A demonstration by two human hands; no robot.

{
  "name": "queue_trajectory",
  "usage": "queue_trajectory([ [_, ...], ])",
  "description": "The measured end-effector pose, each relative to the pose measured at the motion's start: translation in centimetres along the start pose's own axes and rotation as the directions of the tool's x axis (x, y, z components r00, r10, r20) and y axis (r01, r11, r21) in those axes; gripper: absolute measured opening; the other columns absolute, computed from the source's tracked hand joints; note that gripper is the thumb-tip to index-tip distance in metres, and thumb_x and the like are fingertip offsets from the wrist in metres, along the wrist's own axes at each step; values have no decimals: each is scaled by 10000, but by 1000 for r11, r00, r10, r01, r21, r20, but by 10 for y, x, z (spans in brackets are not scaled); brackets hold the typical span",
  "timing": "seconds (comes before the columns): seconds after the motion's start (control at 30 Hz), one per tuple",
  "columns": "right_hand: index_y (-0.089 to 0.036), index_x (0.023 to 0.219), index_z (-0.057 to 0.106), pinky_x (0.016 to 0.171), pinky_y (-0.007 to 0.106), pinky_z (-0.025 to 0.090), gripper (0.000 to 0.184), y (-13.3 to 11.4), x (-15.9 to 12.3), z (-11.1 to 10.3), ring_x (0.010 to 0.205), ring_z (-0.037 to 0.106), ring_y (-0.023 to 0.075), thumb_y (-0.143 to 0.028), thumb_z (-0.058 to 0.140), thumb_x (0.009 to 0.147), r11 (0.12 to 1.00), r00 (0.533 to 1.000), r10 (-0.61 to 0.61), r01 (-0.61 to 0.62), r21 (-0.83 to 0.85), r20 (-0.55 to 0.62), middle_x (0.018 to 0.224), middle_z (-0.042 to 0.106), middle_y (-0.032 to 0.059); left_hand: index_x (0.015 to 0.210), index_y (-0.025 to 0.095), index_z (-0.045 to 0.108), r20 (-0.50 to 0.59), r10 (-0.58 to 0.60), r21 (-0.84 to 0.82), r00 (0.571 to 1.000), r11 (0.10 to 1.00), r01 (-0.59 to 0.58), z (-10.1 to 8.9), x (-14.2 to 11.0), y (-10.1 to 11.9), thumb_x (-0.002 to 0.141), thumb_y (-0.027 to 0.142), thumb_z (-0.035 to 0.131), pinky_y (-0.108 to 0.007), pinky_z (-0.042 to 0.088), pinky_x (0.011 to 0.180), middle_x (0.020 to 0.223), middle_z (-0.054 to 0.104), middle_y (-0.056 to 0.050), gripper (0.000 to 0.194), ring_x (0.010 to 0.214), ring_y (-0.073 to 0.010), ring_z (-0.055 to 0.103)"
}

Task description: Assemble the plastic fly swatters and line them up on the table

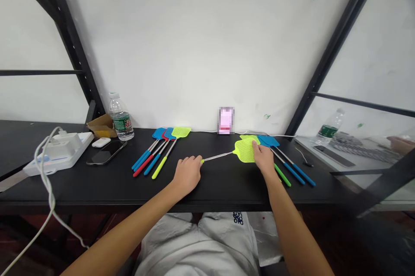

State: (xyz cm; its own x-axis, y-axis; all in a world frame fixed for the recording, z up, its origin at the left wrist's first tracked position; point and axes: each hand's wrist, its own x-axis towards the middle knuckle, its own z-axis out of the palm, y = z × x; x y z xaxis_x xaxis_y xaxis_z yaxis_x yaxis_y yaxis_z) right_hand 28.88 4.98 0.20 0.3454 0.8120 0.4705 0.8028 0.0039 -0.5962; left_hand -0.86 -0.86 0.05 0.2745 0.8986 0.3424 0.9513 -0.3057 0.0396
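Observation:
My left hand (188, 175) is closed round the handle of a yellow-green fly swatter (244, 150), whose metal shaft points right. With its fingers at the right edge of the swatter's head, my right hand (263, 158) grips it there. Beyond my right hand lie more swatters, among them a blue one (267, 141) and one with a green handle (283, 175); their heads overlap and are partly hidden. To the left of my left hand, several swatters lie fanned out, with blue, red (142, 167) and yellow-green (180, 132) parts.
On the black table (214, 194) a water bottle (121, 118), a cardboard box (103, 126), a dark phone (106, 153), a white earbud case (101, 142) and a power strip (60, 155) stand at left. A lit, blurred screen (226, 120) leans on the wall. Black metal posts rise both sides.

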Motion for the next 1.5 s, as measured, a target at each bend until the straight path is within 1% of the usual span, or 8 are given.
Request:
queue_trajectory([
  [0.27, -205, 515, 401, 551, 291, 210, 515, -2, 0, -1, 538, 382, 162, -531, 345, 911, 1000, 1000, 8, -8, -8, 8, 543, 495, 42, 928, 216, 532, 33, 7, 2, 999, 1000, -7, -2, 1, -1, 979, 252, 303, -323, 363, 716, 907, 630, -51, 237, 883, -217, 590],
  [0.37, -215, 522, 362, 549, 292, 206, 506, -6, -2, -2, 528, 371, 161, -539, 351, 911, 1000, 1000, -10, 10, -11, 5, 517, 455, 26, 915, 214, 533, 35, 21, 3, 999, 1000, -21, -2, 1, -1, 977, 252, 307, -320, 370, 716, 904, 631, -51, 238, 880, -212, 593],
  [0.5, -224, 529, 309, 536, 292, 216, 514, -11, -5, -3, 512, 363, 154, -568, 358, 907, 998, 998, -58, 59, -4, 36, 503, 420, 11, 911, 213, 530, 36, 51, -13, 998, 999, -50, -2, 1, -1, 975, 242, 308, -313, 376, 710, 889, 629, -49, 232, 861, -211, 599],
  [0.63, -230, 543, 293, 538, 293, 234, 515, -15, -7, -3, 519, 377, 153, -602, 400, 883, 995, 993, -98, 97, 13, 72, 517, 426, 4, 916, 215, 525, 46, 53, -34, 998, 998, -52, -3, 1, -1, 973, 239, 314, -301, 382, 697, 884, 623, -51, 221, 834, -205, 602],
  [0.8, -226, 567, 323, 553, 283, 252, 496, -17, -8, -2, 551, 404, 155, -608, 445, 860, 992, 983, -124, 125, 3, 134, 560, 469, 8, 904, 212, 517, 63, 65, -48, 996, 997, -62, -6, 1, 1, 970, 246, 324, -281, 386, 662, 899, 622, -52, 206, 821, -193, 603],
  [1.07, -229, 557, 305, 563, 285, 240, 507, -18, -7, -3, 548, 380, 151, -603, 415, 881, 991, 986, -132, 134, -15, 105, 549, 459, 11, 903, 209, 508, 50, 87, -66, 995, 994, -84, -6, 0, 3, 978, 278, 318, -275, 386, 635, 908, 627, -45, 215, 822, -190, 611],
  [1.3, -230, 537, 290, 534, 293, 225, 523, -17, -6, -3, 506, 348, 140, -610, 418, 873, 991, 988, -127, 130, -26, 82, 504, 410, -4, 1001, 261, 527, 64, 97, -89, 993, 992, -92, -9, -2, 4, 988, 365, 292, -267, 370, 613, 858, 632, -24, 257, 780, -196, 625],
  [1.5, -226, 529, 272, 527, 291, 216, 528, -17, -6, -3, 497, 338, 130, -592, 439, 870, 993, 989, -120, 121, -5, 88, 493, 385, -13, 927, 245, 546, 89, 81, -123, 993, 990, -69, -11, -2, 5, 974, 331, 328, -273, 384, 640, 907, 640, -34, 239, 818, -201, 627],
])
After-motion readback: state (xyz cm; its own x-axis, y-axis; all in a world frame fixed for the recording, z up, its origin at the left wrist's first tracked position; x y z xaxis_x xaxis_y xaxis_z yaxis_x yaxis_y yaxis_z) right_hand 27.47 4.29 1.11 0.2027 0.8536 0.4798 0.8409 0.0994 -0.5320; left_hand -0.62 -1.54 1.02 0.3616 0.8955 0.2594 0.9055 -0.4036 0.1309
